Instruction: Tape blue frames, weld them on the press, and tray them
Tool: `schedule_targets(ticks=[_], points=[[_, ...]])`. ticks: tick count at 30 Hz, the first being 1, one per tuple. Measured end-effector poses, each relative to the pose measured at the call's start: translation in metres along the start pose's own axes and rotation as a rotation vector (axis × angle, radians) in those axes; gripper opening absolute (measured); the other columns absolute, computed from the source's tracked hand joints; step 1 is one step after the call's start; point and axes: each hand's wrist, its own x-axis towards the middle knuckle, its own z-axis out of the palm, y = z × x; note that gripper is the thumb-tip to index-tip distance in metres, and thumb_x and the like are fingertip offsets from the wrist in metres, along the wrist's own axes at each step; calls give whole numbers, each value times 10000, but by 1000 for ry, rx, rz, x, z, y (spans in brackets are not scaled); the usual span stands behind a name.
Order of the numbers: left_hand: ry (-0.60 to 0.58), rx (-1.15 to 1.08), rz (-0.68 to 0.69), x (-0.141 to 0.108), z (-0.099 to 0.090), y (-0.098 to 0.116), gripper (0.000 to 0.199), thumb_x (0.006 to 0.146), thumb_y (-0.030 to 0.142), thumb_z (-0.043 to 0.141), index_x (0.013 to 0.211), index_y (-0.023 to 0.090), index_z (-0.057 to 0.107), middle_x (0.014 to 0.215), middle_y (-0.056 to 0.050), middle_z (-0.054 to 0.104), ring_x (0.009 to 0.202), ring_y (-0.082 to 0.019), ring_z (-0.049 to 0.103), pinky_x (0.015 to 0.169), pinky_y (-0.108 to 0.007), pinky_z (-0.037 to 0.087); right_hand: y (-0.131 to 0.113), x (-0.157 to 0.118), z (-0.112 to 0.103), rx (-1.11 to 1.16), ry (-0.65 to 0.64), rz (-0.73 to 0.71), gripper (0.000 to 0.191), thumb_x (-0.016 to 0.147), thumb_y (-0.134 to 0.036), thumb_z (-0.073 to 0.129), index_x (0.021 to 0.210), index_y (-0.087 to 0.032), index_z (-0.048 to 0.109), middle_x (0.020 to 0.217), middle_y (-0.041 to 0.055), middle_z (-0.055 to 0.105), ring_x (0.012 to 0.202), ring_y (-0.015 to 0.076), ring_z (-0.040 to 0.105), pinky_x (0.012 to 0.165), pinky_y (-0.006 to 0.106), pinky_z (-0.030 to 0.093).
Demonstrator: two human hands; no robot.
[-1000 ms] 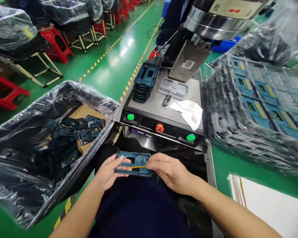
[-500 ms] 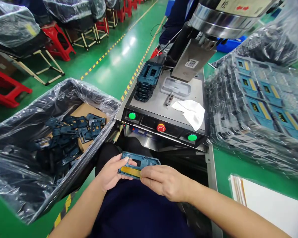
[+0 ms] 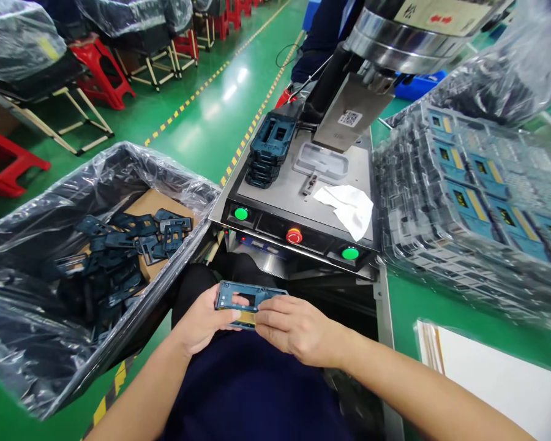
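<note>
Just above my lap, a dark blue plastic frame (image 3: 252, 292) with a rectangular opening is held in both hands. My left hand (image 3: 204, 321) grips its left end, the thumb lying on a yellow strip (image 3: 247, 317) along the near side. My right hand (image 3: 294, 327) is closed around the right part of the frame, fingertips at the strip's right end; those fingers hide what lies under them. Beyond the hands stands a press with a metal head (image 3: 352, 113), over a pale fixture (image 3: 321, 162) on a metal plate.
Similar frames lie stacked (image 3: 270, 147) at the plate's left, a white cloth (image 3: 349, 208) at its right. A plastic-lined bin (image 3: 165, 275) with loose frames stands left. Clear trays (image 3: 408, 226) are piled right, near white sheets (image 3: 500, 380). Green buttons (image 3: 241, 214) flank a red one (image 3: 294, 236).
My left thumb has moved down from the frame's upper part onto the yellow strip. My right fingers have shifted slightly left and cover more of the frame. The view has shifted slightly.
</note>
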Motion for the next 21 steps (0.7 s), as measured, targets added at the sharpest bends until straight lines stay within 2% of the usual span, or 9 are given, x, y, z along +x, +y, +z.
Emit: schedule_targets(ticks=[4,7,11,14,18,21], points=[[23,14,11,1,0,-1,379,711,227,765,1037,179,577,1068,-74,634,880,-209,646,735,-357,545,3,-3,-4,-8,13,38,206,948,-182,469,1024,-147,657,997,71,704,1007,187,607,875,320,516],[42,26,18,0,1,-1,382,718,229,759,1048,181,573,1071,-76,634,913,-227,646,757,-377,548,3,-5,-8,11,43,177,240,926,-232,505,1115,-136,618,1064,105,675,1047,207,589,923,345,503],[52,31,47,0,1,-1,362,732,230,750,1046,174,580,1046,-78,648,936,-235,650,762,-360,545,2,-7,-9,41,-34,381,608,842,-439,612,1330,-105,470,1274,198,551,1166,290,523,969,448,480],[59,35,60,1,1,-1,337,732,225,750,1025,174,590,1031,-72,654,924,-227,653,752,-344,545,2,-8,-5,31,-113,437,797,771,-472,684,1405,-94,383,1387,239,443,1269,355,432,1021,527,424],[67,31,60,3,3,-1,359,727,234,757,1041,178,593,1054,-76,656,939,-237,651,773,-364,544,3,-9,-2,66,-171,490,766,759,-348,695,1413,-110,376,1394,210,451,1269,327,444,1043,489,421],[56,38,88,3,4,1,376,737,275,758,1062,172,601,1098,-91,649,996,-245,630,820,-367,530,8,-9,-4,74,-164,499,722,756,-325,684,1389,-106,412,1384,200,471,1248,317,473,1040,466,436]])
